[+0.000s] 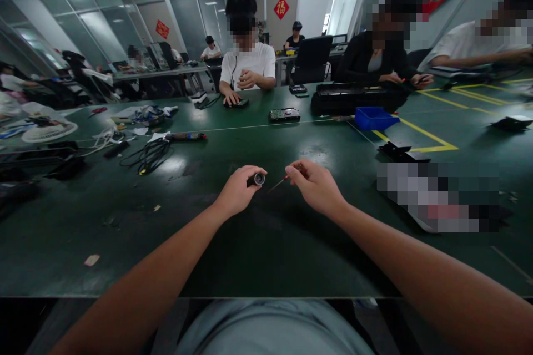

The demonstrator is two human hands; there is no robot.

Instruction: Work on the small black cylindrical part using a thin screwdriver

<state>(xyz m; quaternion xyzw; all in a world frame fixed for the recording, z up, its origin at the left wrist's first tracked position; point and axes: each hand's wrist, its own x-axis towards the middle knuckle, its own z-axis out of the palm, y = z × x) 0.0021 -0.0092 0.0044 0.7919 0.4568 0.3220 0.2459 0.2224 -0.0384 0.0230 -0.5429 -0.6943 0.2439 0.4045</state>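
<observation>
My left hand [239,188] is closed around a small dark cylinder with a shiny round end [259,179], held just above the green table [266,233]. My right hand [314,184] pinches a thin screwdriver with a red grip [278,182]. Its tip points left and down toward the cylinder's shiny end, a short gap away. Both forearms reach out from the bottom of the view.
A tangle of black cables [147,156], a long tool [185,136] and a white fan [49,131] lie at the left. A hard drive [284,115], a blue bin [375,118] and black cases [353,97] sit farther back. People sit across the table and at the right.
</observation>
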